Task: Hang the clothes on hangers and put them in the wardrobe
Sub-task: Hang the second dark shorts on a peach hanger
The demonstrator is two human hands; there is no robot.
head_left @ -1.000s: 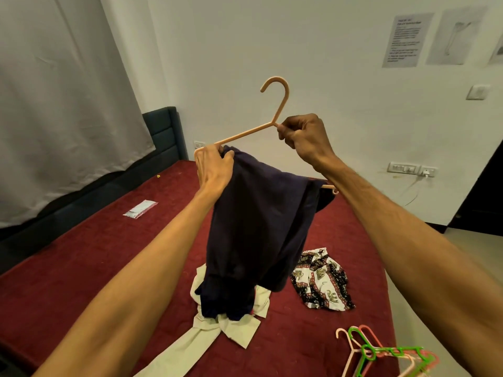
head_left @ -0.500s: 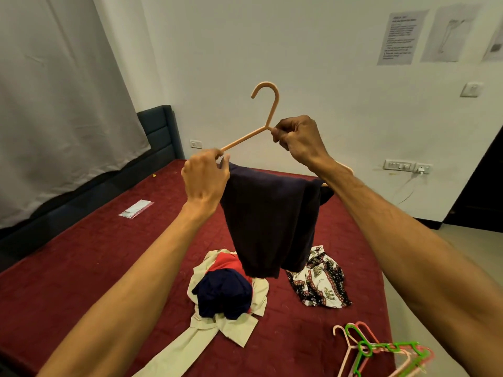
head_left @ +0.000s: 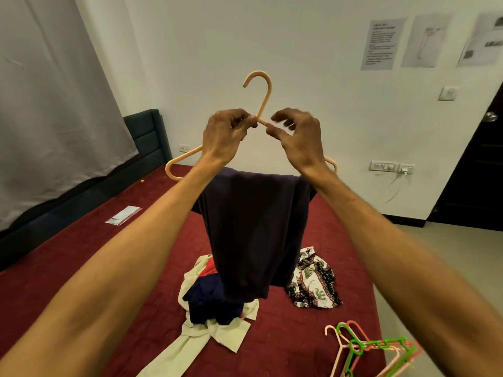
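The peach hanger (head_left: pixel 265 96) is held up in the air above the bed (head_left: pixel 81 254), and the dark navy garment (head_left: pixel 255 227) hangs draped over its lower bar, well above the other clothes. The hanger looks light and stiff, probably a little smooth. The garment is soft and limp, so I think it can slide along the bar if the hanger tilts. The best place to hold it seems to be the neck under the hook, keeping the bar level. The left grip (head_left: pixel 226 131) pinches this neck, with thumb and fingertips closed on it. The right grip (head_left: pixel 296 137) is just beside it, with fingers curled and blurred, at the right shoulder of the hanger. Whether it really holds the hanger, I cannot tell.
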